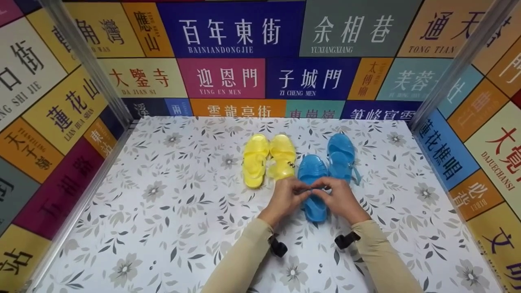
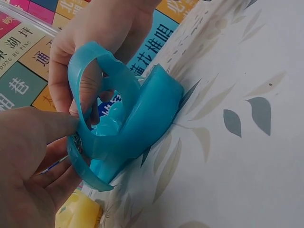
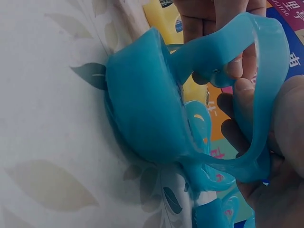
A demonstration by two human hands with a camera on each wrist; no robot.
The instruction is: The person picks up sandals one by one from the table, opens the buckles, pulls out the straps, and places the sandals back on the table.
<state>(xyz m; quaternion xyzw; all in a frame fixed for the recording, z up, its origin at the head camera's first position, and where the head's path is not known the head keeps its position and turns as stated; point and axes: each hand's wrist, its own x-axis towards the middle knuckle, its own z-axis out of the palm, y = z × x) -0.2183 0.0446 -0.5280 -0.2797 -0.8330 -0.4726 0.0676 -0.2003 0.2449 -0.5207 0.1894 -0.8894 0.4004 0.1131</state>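
Head view: two pairs of sandals rest on a flower-patterned table, walled at the left, back and right by brightly printed sign panels. A person's left hand and right hand meet over the near blue sandal, right of centre in the frame. It lies flat, toe toward the back wall, its heel showing below the fingers.

The sandal is glossy, slightly see-through plastic in a single blue, with a ribbed, rounded toe and a raised heel cup. Both wrist views show its ankle strap lifted in a loop above the heel; the left hand pinches the strap beside a small buckle, and the right hand grips the band between thumb and fingers.

Just beyond, toward the upper right, sits the far blue sandal, a loose strap end hanging at its right side. To the left stand the left yellow sandal and the right yellow sandal, side by side, the latter with a dark fastening and its heel partly hidden by the left hand. Tan sleeves enter from the lower edge, with a black wrist camera at each cuff.
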